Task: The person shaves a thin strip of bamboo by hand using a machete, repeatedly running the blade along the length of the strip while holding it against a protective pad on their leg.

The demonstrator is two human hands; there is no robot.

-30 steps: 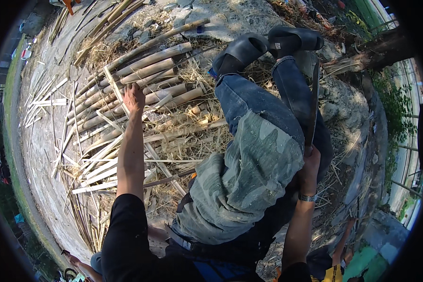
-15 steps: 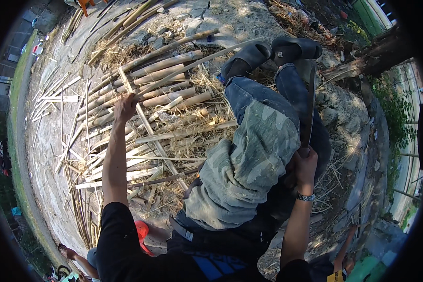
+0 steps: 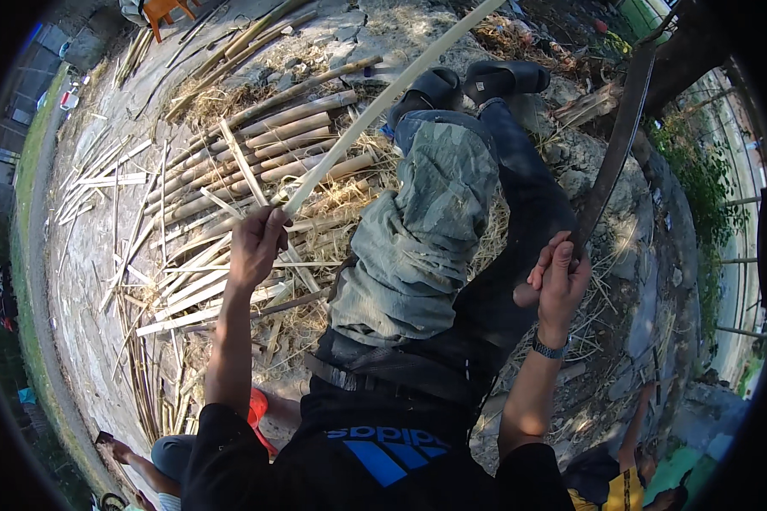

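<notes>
My left hand (image 3: pixel 257 245) is closed round the near end of a long pale bamboo strip (image 3: pixel 382 104). The strip slants up and to the right, its far end running out at the top of the view. In my right hand (image 3: pixel 561 277) is the handle of a machete (image 3: pixel 620 146), its long dark blade raised toward the upper right. The handle's butt shows below my fingers. Blade and strip are well apart. A grey-green camouflage cloth (image 3: pixel 413 255) covers one of my legs between the two hands.
Cut bamboo poles (image 3: pixel 294 132) lie side by side beyond my left hand, with split strips (image 3: pixel 200 298) nearer me. More pale strips (image 3: pixel 94 179) lie farther left. A tree trunk (image 3: pixel 686 72) stands at the upper right. Other people's arms (image 3: pixel 149 468) show along the lower edge.
My left hand has come nearer and right, lifting the bamboo strip. My right hand has lifted the machete up and right, away from my leg. My legs have shifted left.
</notes>
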